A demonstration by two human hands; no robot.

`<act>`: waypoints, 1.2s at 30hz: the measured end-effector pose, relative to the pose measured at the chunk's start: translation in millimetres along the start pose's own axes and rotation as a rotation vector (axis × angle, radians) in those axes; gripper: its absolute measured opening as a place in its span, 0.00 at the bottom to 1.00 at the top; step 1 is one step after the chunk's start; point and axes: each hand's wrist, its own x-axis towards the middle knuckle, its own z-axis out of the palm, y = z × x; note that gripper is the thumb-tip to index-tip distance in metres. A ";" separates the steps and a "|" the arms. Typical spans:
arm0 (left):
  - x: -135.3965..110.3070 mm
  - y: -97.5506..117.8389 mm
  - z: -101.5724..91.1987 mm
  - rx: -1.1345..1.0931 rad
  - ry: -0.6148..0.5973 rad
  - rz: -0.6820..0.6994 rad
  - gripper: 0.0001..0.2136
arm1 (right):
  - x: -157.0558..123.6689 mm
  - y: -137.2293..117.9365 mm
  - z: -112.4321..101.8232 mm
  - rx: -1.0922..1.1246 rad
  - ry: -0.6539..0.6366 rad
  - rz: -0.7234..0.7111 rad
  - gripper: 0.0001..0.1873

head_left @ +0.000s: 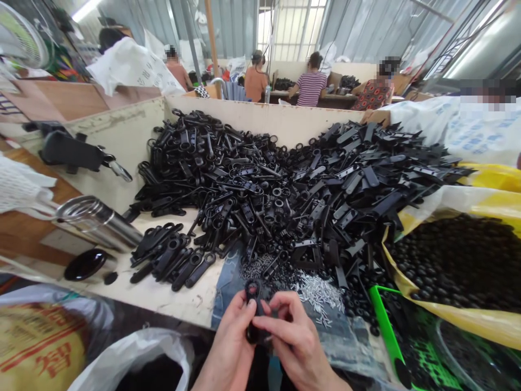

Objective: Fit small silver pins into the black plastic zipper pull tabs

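Near the front edge of the worktable, my left hand (236, 326) grips a black plastic part with a ring at one end (253, 288). My right hand (293, 328) is closed, its thumb and fingers pinched at the side of that same part; whether a smaller piece sits between them is hidden. Just beyond my hands lie small metal pieces (262, 267) and a heap of silvery pins (319, 293) on a blue-grey cloth (228, 285). Large piles of black ringed parts (215, 163) and flat black pieces (354, 179) rise behind.
Left are a row of black parts (175, 255), a steel cup (101, 222) and a phone-like device on a stand (73, 149). Right are a yellow bag of black beads (459, 260) and a green basket (385, 326). A white sack (134, 353) stands below. Several people sit beyond.
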 end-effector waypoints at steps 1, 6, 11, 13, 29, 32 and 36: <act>0.5 0.5 0.4 0.014 0.037 0.031 0.18 | -2.4 0.2 -1.6 -0.015 -0.005 0.009 0.24; 2.5 3.4 5.3 0.072 0.100 0.132 0.22 | -8.6 1.7 -2.4 -0.096 -0.009 -0.007 0.22; 3.9 0.4 9.4 0.083 0.067 0.167 0.20 | -5.2 7.5 6.5 -0.183 0.092 -0.194 0.23; 4.0 -1.2 9.6 0.078 0.079 0.164 0.21 | -3.2 5.4 6.4 -0.145 0.094 -0.174 0.21; -1.1 -2.3 12.9 0.069 0.126 0.125 0.24 | -5.0 -7.3 14.5 -0.179 0.163 -0.155 0.21; -3.7 -4.3 14.1 0.117 0.111 0.151 0.22 | -5.1 -7.8 17.4 -0.204 0.162 -0.135 0.20; -1.9 -8.7 12.1 0.149 0.122 0.156 0.21 | -4.9 -7.3 22.0 -0.246 0.169 -0.138 0.20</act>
